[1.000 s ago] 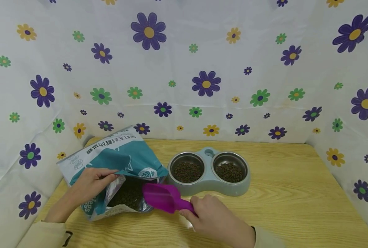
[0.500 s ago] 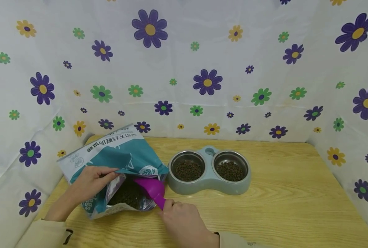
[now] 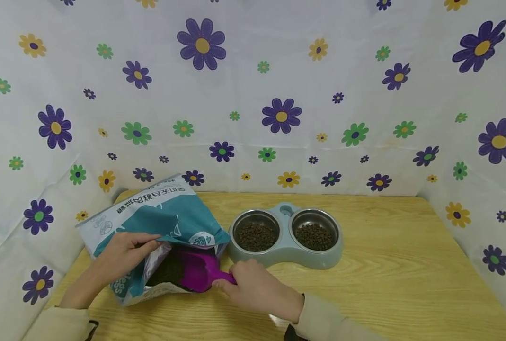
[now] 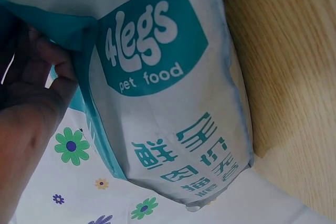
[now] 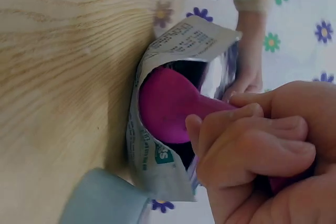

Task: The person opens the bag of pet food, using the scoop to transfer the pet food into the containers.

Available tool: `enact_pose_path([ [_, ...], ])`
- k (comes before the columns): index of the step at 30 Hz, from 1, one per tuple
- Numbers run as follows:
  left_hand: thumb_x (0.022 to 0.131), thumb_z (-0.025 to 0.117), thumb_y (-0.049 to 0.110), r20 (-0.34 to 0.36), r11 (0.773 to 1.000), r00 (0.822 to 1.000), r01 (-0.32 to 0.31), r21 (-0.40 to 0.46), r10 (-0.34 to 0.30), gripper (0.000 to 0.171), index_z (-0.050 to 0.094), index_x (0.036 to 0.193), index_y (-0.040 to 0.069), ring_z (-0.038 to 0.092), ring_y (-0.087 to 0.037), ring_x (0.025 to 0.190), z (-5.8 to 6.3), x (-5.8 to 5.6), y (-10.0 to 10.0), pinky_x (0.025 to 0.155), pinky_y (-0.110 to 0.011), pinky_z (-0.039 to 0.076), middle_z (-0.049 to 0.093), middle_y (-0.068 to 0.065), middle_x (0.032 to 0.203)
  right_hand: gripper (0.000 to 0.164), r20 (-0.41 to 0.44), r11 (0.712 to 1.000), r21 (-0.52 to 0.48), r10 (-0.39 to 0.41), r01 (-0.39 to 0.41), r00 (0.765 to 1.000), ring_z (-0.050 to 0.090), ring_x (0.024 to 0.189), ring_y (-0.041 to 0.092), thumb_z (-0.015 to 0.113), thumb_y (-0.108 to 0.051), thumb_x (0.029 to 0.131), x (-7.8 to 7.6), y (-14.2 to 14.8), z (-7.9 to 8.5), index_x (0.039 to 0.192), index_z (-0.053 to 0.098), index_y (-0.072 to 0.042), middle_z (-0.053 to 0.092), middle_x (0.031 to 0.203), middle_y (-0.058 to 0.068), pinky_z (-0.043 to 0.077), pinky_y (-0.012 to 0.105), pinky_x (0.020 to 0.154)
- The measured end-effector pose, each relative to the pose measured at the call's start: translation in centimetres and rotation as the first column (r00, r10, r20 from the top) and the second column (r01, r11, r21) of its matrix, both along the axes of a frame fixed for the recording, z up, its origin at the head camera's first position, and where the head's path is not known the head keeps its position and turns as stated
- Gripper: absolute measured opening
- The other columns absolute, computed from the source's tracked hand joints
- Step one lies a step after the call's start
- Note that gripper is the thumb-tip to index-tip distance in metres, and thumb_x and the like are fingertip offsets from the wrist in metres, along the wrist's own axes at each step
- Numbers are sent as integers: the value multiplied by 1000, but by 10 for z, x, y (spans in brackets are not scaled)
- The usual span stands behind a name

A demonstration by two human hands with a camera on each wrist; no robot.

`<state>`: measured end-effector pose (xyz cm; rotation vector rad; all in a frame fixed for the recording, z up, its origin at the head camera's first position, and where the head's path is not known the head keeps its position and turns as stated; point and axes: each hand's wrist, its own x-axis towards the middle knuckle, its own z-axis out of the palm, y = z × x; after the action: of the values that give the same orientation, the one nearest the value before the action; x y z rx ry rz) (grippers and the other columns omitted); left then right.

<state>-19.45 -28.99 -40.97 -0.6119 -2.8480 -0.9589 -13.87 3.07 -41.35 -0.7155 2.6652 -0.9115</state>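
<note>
A teal and white pet food bag (image 3: 173, 213) lies on its side on the left of the table, its mouth facing the person. My left hand (image 3: 127, 255) pinches the upper edge of that mouth and lifts it; the left wrist view shows the fingers curled at the teal edge (image 4: 63, 27). In my right hand (image 3: 257, 286) is the handle of a magenta scoop (image 3: 199, 270). The scoop's head is inside the bag's mouth, by the brown kibble (image 3: 167, 270). The right wrist view shows the back of the scoop (image 5: 168, 103); its front end is hidden in the bag.
Right of the bag stands a pale blue-green double bowl stand (image 3: 284, 258). Its left steel bowl (image 3: 257, 215) and right steel bowl (image 3: 314, 215) both contain kibble. A flowered white cloth (image 3: 235, 94) encloses the wooden table (image 3: 385, 270) at the back and sides.
The scoop has moved left and into the bag, turning so its hollow faces up more. My right hand followed it leftward from near the bowls. My left hand keeps its place on the bag's edge.
</note>
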Motion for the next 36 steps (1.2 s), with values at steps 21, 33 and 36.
enact_pose_path([
  [21,102,63,15,1,1000,1000,-3,11,3,24,77,118,3,35,0,54,-3,0,0,48,-25,33,73,1,82,42,49,997,-65,-40,43,998,34,45,2,66,-43,99,13,25,2,67,57,-17,40,54,-12,28,19,44],
  [33,101,64,15,3,1000,1000,-15,3,14,25,77,118,2,39,1,55,-1,0,0,49,-24,33,78,-16,104,54,639,881,-395,59,261,767,24,38,7,61,-44,102,1,55,-24,92,71,8,42,52,-3,22,22,36],
  [36,102,63,15,15,1000,1000,-14,2,14,25,77,119,2,32,0,52,0,1,0,48,-25,32,77,-12,93,55,685,850,-443,117,284,719,24,38,6,60,-43,102,-1,61,-30,94,69,11,42,53,-3,22,21,36],
])
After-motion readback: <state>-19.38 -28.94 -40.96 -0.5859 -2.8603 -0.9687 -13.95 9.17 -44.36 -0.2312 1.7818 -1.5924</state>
